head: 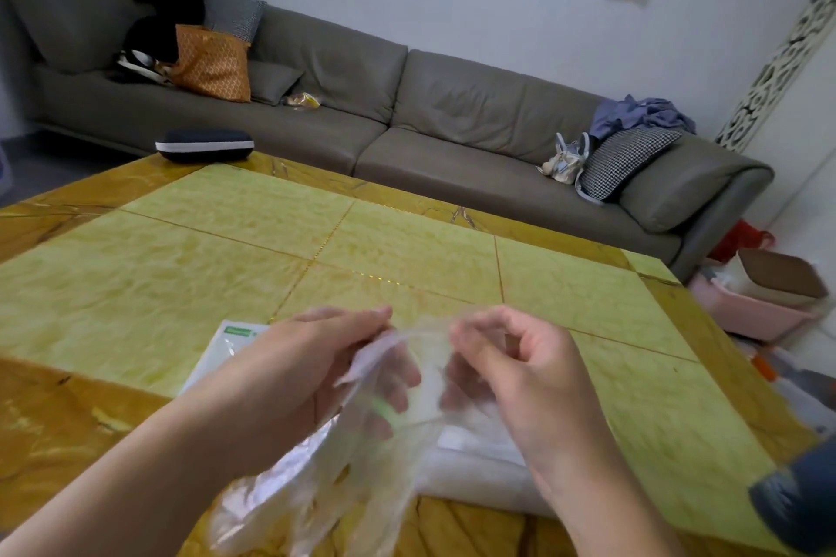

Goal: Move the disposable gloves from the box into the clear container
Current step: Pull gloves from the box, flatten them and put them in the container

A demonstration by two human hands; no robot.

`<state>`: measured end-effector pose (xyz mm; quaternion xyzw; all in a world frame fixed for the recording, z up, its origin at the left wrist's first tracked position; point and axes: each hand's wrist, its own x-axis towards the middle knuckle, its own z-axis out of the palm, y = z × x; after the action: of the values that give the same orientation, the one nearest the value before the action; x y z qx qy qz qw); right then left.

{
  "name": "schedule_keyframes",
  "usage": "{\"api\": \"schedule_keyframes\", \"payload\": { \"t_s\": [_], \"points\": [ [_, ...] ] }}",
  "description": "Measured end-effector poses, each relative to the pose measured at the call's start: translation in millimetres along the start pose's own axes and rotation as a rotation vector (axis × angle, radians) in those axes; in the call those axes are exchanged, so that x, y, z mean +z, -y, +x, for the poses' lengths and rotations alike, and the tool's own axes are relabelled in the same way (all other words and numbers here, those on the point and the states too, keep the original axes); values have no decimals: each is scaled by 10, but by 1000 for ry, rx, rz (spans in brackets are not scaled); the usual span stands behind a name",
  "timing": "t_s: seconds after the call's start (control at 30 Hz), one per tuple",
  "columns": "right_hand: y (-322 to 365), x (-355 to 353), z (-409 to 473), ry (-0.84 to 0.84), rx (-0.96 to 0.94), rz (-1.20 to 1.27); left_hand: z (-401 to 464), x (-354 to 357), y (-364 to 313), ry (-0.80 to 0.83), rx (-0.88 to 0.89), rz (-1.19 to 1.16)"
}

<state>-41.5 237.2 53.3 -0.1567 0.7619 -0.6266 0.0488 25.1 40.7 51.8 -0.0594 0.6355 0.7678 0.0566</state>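
Note:
Both hands hold a bunch of thin clear disposable gloves above the near edge of the yellow table. My left hand pinches the top of the bunch from the left, and my right hand pinches it from the right. The plastic stretches between them and hangs down toward me. A flat white glove box with a green label lies on the table behind my left hand, partly hidden. Beneath my right hand sits a whitish translucent container, mostly covered by hand and gloves.
A dark case with a white stripe lies at the table's far left edge. A grey sofa with bags, cushions and clothes runs behind the table. A pink bin stands on the floor to the right. Something dark blue shows at the lower right.

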Motion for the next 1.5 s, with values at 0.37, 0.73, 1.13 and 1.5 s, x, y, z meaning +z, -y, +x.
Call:
{"api": "schedule_keyframes", "payload": {
  "t_s": [0.37, 0.73, 1.13, 1.5],
  "points": [
    [-100, -141, 7, -152, -5, -189, 71, -41, -10, -67, 77, 369],
    [-145, -371, 81, -177, 16, -147, 65, 57, 10, -122, 77, 400],
    [-430, -898, 128, -329, 91, -385, 166, 348, 85, -597, 452, 811],
    [-596, -903, 131, -310, 95, -797, 552, 1090, 409, 22, 188, 1372]
  ]
}}
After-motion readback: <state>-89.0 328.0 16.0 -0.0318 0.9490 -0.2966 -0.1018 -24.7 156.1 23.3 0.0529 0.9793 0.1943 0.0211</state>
